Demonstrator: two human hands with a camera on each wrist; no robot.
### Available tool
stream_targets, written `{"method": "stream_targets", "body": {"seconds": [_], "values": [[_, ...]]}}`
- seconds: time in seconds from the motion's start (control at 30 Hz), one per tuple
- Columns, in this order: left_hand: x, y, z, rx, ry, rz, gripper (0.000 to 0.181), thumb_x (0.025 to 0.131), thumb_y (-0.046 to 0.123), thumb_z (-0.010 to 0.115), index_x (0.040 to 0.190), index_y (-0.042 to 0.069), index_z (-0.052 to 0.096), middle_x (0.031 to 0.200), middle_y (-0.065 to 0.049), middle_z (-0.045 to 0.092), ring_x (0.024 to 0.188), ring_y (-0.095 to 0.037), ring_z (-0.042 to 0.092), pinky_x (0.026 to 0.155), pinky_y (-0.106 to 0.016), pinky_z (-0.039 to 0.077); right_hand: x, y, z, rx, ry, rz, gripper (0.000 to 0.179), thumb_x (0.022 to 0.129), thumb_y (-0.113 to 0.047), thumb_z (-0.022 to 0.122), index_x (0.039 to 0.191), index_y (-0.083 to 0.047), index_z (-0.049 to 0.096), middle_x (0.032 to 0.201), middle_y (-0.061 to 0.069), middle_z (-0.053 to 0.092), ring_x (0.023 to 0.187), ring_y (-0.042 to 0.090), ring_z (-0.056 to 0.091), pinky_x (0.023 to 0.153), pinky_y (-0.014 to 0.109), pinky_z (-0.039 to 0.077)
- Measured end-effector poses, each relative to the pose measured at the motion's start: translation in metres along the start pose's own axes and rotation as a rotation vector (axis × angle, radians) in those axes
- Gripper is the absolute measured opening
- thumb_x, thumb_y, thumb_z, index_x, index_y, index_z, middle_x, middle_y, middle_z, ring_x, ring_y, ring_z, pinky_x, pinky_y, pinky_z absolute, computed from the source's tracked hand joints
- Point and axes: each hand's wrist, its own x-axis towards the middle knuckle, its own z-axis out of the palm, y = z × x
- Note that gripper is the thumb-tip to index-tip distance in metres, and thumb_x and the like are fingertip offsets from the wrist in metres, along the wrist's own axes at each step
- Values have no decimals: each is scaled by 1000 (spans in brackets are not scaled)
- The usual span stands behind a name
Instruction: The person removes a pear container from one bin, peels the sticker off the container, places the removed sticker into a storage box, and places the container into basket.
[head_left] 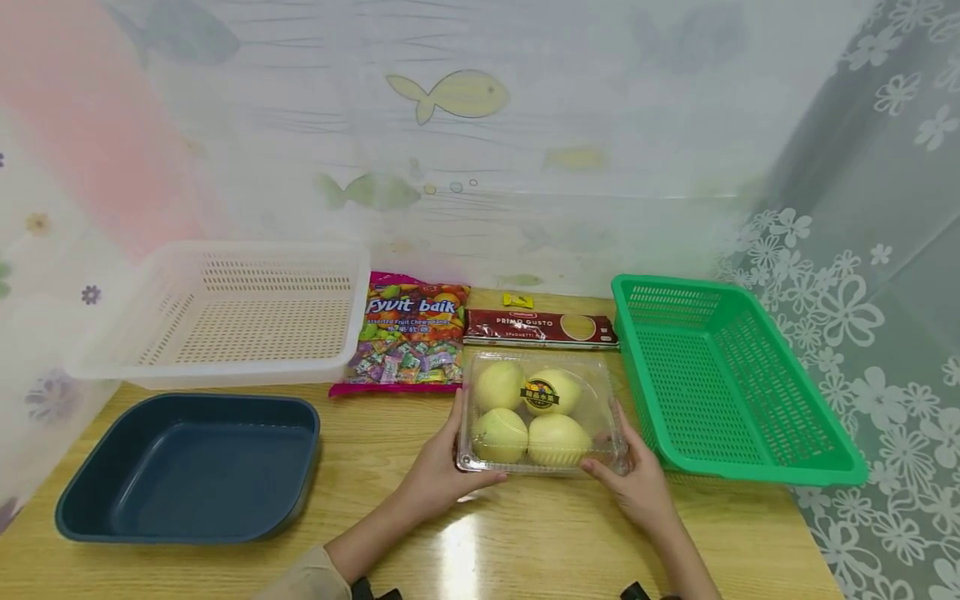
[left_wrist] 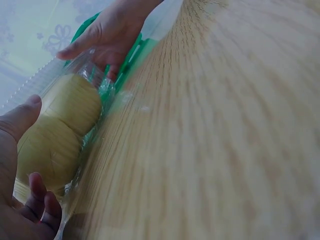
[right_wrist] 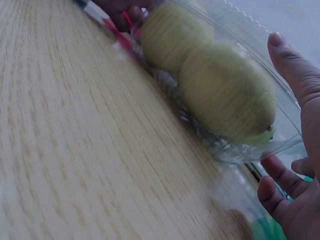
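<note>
A clear plastic fruit box [head_left: 603, 379] is held level between both hands at the middle of the table. Inside are several round, pale yellow-green fruits [head_left: 501, 435], and a black-and-gold label [head_left: 542, 393] marks the lid. My left hand [head_left: 441, 473] grips the box's left side, thumb along the near edge. At the right end, my right hand [head_left: 639, 477] grips with its thumb over the near corner and fingers beneath, as the right wrist view shows. Close behind the box lie a candy bag [head_left: 412, 333] and a red spaghetti pack [head_left: 540, 328].
A green basket [head_left: 765, 471] stands just right of my right hand. Over on the left are a white basket [head_left: 255, 373] and, nearer, a dark blue basin [head_left: 202, 467]. A small yellow packet [head_left: 517, 300] lies behind the spaghetti. A patterned curtain [head_left: 465, 208] closes off the back.
</note>
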Motion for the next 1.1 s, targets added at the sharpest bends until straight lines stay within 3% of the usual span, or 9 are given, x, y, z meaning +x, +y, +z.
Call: {"method": "stream_targets", "body": {"seconds": [0.23,0.33,0.47,0.73,0.8,0.87,0.93,1.0,1.1], "values": [[0,-1,0,-6,0,3,135,78,33,98,172,30,2,175,-9,22,151,-36,41,119,-50,40,-3,-3,0,-25,15,23,97,93,-10,82,171,-20,25,139,24,60,121,36,63,89,25,56],[0,-2,0,-12,0,8,134,77,35,98,172,28,3,175,-8,24,145,-32,50,113,-43,48,-7,-7,0,-18,32,15,90,98,-13,77,171,-15,24,159,25,46,140,48,50,108,39,50],[0,0,0,7,15,9,134,77,39,98,173,27,6,173,-12,29,134,-31,60,102,-36,55,-8,-13,3,-34,69,-37,84,101,-14,73,169,-6,25,172,25,26,152,52,33,120,60,30],[-1,5,-3,117,29,15,137,74,45,98,173,26,6,178,-4,13,136,-36,58,102,-43,57,-7,-19,9,-154,182,-164,84,93,-14,81,163,-1,36,169,23,34,154,49,30,117,77,27],[0,6,-5,148,34,7,138,73,48,98,173,27,5,174,-6,30,120,-29,67,92,-37,61,-7,-21,11,-198,204,-214,83,91,-14,82,161,0,40,166,24,37,152,50,34,115,79,29],[1,8,-8,179,43,-4,139,72,51,98,173,27,6,150,-10,56,92,-17,68,75,-29,59,-7,-23,13,-234,218,-271,82,89,-13,83,159,2,43,165,24,39,150,51,36,112,80,31],[3,10,-10,192,55,-8,140,70,52,98,173,27,7,123,-7,63,71,-11,56,59,-27,51,-8,-25,15,-256,229,-334,81,88,-11,83,158,3,45,165,23,41,148,52,39,110,80,33],[5,12,-13,202,57,-9,140,69,54,98,173,27,7,103,-5,58,67,-10,50,57,-25,48,-7,-27,16,-273,240,-393,80,86,-8,83,156,5,46,164,21,43,146,51,42,112,75,36],[9,17,-16,221,48,-6,141,69,54,98,173,27,6,123,2,61,68,-8,49,58,-25,48,-5,-30,15,-288,255,-470,78,85,-6,83,154,5,49,163,19,45,144,48,46,122,50,37]]}}
